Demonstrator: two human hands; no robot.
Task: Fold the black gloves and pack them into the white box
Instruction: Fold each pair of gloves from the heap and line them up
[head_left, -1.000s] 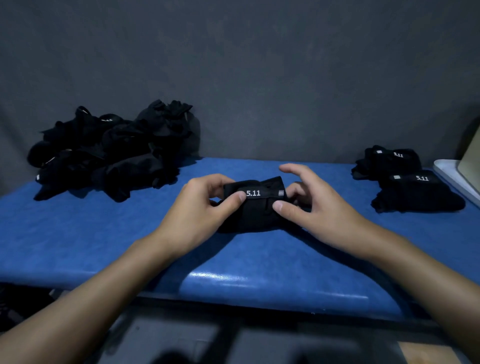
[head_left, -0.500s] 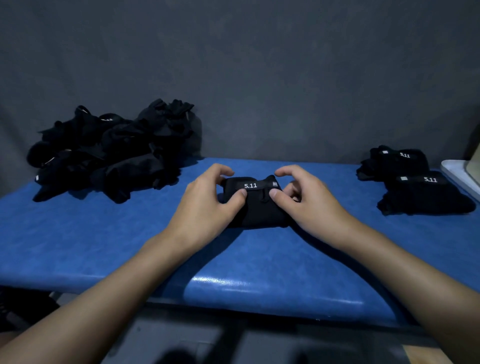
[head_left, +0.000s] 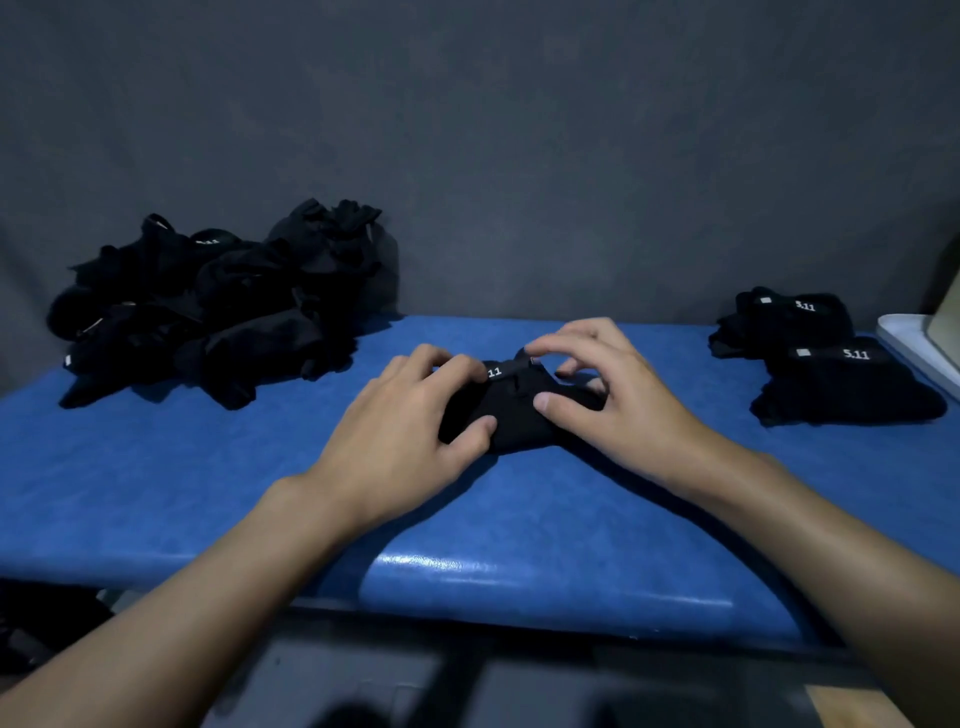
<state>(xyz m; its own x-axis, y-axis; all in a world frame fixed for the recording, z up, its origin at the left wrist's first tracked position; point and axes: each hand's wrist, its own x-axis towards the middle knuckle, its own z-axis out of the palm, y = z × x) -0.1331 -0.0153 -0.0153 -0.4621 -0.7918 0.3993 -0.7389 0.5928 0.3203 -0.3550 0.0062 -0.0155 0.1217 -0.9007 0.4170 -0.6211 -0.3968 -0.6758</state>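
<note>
A folded black glove (head_left: 511, 415) with a white "5.11" label lies on the blue table (head_left: 156, 478) at the centre. My left hand (head_left: 410, 436) grips its left side, fingers curled over the top and thumb on the front. My right hand (head_left: 608, 400) holds its right side, thumb pressing the front and fingertips at the strap. Two folded gloves (head_left: 831, 364) lie at the right. The white box (head_left: 914, 348) shows only as a corner at the right edge.
A heap of unfolded black gloves (head_left: 218, 306) lies at the back left of the table against a grey wall. The table's front edge runs below my forearms. A tan panel (head_left: 948, 317) stands over the white box.
Both hands have lowered the glove from a raised hold onto the table and now cover more of it; the label is partly hidden by my left fingers.
</note>
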